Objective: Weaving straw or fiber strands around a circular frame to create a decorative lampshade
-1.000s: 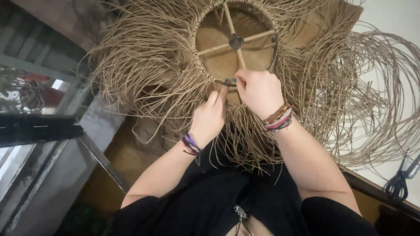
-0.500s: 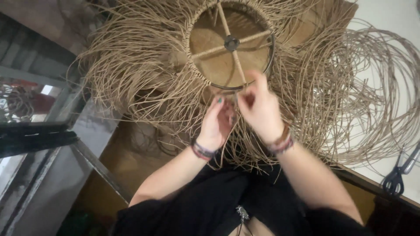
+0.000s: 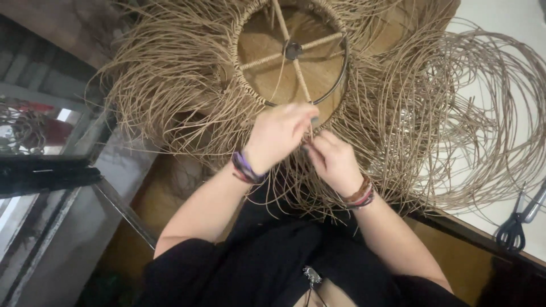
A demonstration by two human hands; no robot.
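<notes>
Hands are meeting at the near rim of a round wicker frame (image 3: 227, 74), just below its dark metal ring (image 3: 341, 74). The left hand (image 3: 278, 136) is lying higher and nearer the ring, its fingers (image 3: 298, 116) closing on a thin strand (image 3: 311, 128); the strand is running roughly upright, from the ring down toward the body. The right hand (image 3: 335, 162) is sitting just beside and below, its fingers (image 3: 315, 148) curled toward the same spot, though what they are pinching I cannot tell. Spokes (image 3: 301, 85) are crossing at a hub (image 3: 293, 51) inside the ring; nothing else is lying in that opening. Loose strands are fanning all round. Coiled cane (image 3: 483, 113) is resting on the white desk (image 3: 512, 23) toward its right edge, with scissors (image 3: 517, 224) near the front edge.
</notes>
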